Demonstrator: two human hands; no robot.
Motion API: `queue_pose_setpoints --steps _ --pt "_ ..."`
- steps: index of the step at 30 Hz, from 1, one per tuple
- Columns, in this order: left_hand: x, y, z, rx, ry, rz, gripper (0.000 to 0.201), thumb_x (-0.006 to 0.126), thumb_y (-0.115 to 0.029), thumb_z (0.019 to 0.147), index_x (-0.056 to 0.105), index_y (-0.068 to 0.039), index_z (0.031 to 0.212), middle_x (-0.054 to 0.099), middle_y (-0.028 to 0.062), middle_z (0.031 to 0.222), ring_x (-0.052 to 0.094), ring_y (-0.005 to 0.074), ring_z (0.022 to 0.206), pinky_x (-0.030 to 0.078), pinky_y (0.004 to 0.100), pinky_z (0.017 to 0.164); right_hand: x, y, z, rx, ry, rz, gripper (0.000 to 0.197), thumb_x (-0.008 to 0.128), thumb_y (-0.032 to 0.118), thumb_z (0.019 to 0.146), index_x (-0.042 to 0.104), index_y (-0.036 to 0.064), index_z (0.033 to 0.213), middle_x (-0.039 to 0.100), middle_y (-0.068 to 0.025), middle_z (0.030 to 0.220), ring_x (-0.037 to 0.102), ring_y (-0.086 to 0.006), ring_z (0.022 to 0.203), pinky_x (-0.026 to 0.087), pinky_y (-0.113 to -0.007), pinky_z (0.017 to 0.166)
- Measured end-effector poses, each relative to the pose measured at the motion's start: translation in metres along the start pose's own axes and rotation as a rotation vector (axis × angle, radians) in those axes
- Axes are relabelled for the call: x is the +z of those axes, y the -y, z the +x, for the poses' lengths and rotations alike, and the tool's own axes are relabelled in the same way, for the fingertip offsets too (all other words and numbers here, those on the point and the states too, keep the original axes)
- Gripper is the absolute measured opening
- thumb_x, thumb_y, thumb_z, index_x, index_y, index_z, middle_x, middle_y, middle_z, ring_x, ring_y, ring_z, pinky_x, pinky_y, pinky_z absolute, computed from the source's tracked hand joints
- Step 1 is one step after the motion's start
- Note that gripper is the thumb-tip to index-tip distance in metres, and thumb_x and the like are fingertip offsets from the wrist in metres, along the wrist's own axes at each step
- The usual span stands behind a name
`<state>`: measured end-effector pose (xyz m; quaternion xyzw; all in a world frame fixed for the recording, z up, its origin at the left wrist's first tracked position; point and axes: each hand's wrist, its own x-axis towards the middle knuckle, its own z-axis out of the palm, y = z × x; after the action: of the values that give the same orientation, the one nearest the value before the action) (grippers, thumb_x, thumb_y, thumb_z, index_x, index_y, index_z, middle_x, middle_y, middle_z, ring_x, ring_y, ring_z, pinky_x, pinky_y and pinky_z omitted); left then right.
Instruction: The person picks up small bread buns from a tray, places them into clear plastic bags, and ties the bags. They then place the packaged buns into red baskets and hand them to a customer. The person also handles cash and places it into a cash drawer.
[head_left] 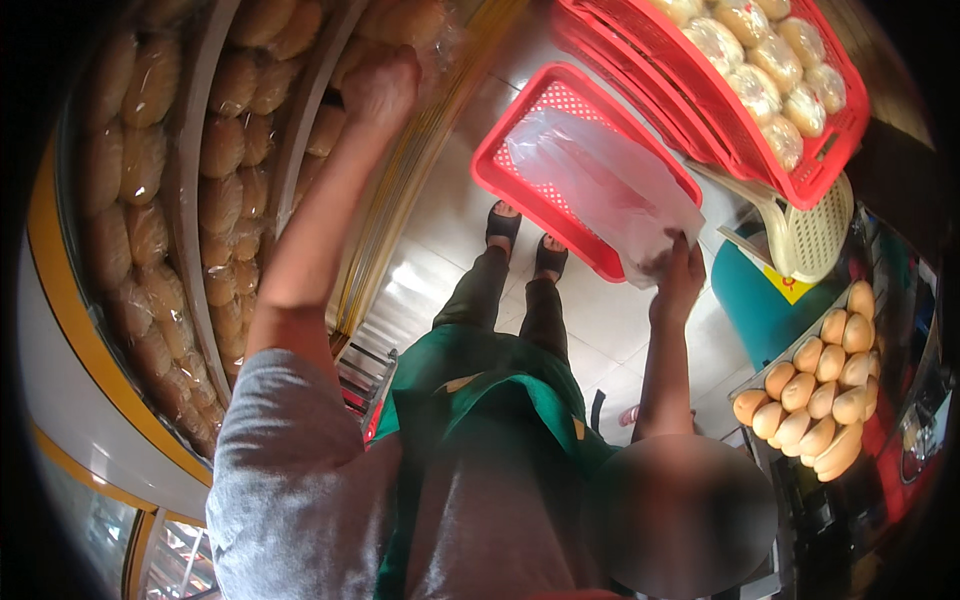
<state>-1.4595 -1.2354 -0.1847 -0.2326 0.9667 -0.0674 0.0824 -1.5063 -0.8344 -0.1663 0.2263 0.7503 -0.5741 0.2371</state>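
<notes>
My left hand (382,88) reaches up to the display shelves at the upper left. Its fingers are closed at a plastic-wrapped bread roll (432,38), partly blurred and hidden by the hand. Rows of similar wrapped bread rolls (222,150) fill the shelves below and beside it. My right hand (680,268) pinches the edge of a translucent white plastic bag (610,185). The bag hangs, looking limp, over a red perforated plastic basket (488,165).
At the upper right, a stack of red baskets (690,110) holds round wrapped buns (770,70) over a cream plastic stool (800,235). A teal bin (750,315) stands beneath. Brown eggs (810,390) are piled at the right. Pale tiles (610,325) cover the floor.
</notes>
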Motion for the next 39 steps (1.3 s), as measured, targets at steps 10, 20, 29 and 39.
queue_pose_setpoints --steps 10,20,29,39 --pt "-0.051 -0.047 -0.085 -0.271 0.136 -1.822 0.029 0.054 -0.012 0.092 0.061 0.002 0.116 0.064 0.0095 0.115 0.06 0.0153 0.102 0.047 0.0278 0.09 0.022 0.028 0.026 0.124 -0.009 0.223 0.037 0.048 0.031 0.097 0.058 0.0038 0.121 0.06 -0.0045 0.098 0.058 -0.0146 0.079 0.049 -0.03 0.064" --pt "-0.006 -0.171 -0.111 -0.181 0.741 -2.268 0.016 0.053 -0.006 0.09 0.063 0.001 0.102 0.065 0.0027 0.092 0.061 0.0097 0.084 0.049 0.0255 0.074 -0.091 0.067 -0.054 0.275 0.146 0.587 0.052 0.045 0.044 0.099 0.048 0.0031 0.131 0.062 -0.0099 0.108 0.065 -0.0197 0.085 0.055 -0.034 0.068" --pt "0.05 -0.25 -0.129 0.196 0.463 -1.757 0.017 0.054 -0.005 0.089 0.063 0.002 0.102 0.066 0.0091 0.105 0.06 0.014 0.101 0.046 0.0288 0.088 -0.092 0.057 -0.047 0.425 -0.173 0.375 0.051 0.047 0.04 0.099 0.042 0.0117 0.141 0.055 -0.0033 0.089 0.051 -0.012 0.061 0.044 -0.022 0.05" --pt "0.076 -0.098 -0.07 -0.249 0.014 -0.372 0.064 0.079 -0.025 0.071 0.048 -0.008 0.124 0.048 0.0208 0.131 0.044 0.0432 0.123 0.038 0.0533 0.099 -0.081 0.076 -0.059 0.267 0.102 0.348 0.051 0.057 0.033 0.094 0.045 0.014 0.139 0.052 0.0026 0.092 0.046 -0.0038 0.071 0.038 -0.017 0.058"
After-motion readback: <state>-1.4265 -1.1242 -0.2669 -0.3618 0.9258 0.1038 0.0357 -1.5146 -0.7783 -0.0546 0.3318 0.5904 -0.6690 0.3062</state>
